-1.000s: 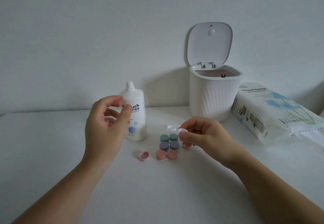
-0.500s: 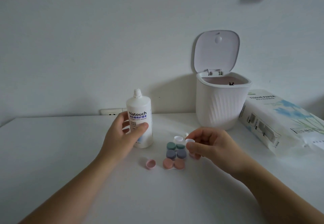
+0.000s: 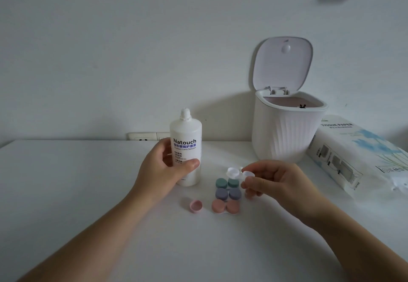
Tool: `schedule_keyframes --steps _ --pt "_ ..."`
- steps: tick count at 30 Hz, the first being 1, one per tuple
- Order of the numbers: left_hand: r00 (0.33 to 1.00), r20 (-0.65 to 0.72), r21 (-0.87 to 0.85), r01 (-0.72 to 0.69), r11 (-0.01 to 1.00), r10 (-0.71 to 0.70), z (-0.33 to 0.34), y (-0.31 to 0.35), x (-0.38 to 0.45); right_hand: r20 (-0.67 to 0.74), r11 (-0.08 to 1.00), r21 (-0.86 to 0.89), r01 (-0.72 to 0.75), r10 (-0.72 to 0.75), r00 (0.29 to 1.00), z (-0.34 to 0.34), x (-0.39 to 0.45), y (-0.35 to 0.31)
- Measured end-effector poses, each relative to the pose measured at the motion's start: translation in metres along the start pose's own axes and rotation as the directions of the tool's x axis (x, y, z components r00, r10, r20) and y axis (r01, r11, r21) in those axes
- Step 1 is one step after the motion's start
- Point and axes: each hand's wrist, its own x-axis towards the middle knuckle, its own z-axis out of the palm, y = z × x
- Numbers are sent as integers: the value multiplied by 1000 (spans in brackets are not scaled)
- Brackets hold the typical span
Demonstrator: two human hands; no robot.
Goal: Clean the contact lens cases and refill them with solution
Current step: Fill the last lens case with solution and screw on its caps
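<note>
Head view: left hand (image 3: 163, 169) grips the upright solution bottle (image 3: 186, 147) on the table (image 3: 66, 182), while right hand (image 3: 278, 182) pinches a white lens case (image 3: 240, 173) just beyond the coloured cases (image 3: 227, 194).

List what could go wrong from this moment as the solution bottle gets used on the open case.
1. The left hand grips the solution bottle low on its body; tipped, it could overshoot the small white case and spill on the table.
2. The right hand only pinches one end of the white case, so it might tilt or slip.
3. The loose pink cap and the three closed cases lie right beneath, where a moving hand may knock them.
</note>
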Motion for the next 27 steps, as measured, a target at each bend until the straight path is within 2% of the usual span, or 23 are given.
schedule_keyframes --steps 7,14,23,27 --pt "986 -21 88 -164 982 167 -1 4 -5 41 984 -166 58 -52 998 -8 15 -26" --pt "949 10 265 -305 915 314 -5 4 -6 52 998 -66 9 -6 999 -1 7 -9" --pt "900 80 491 -409 769 428 -15 4 0 50 992 -114 60 -54 997 -1 0 -9" --pt "865 116 540 -467 700 488 -14 2 3 41 991 -117 70 -66 997 2 -1 -7"
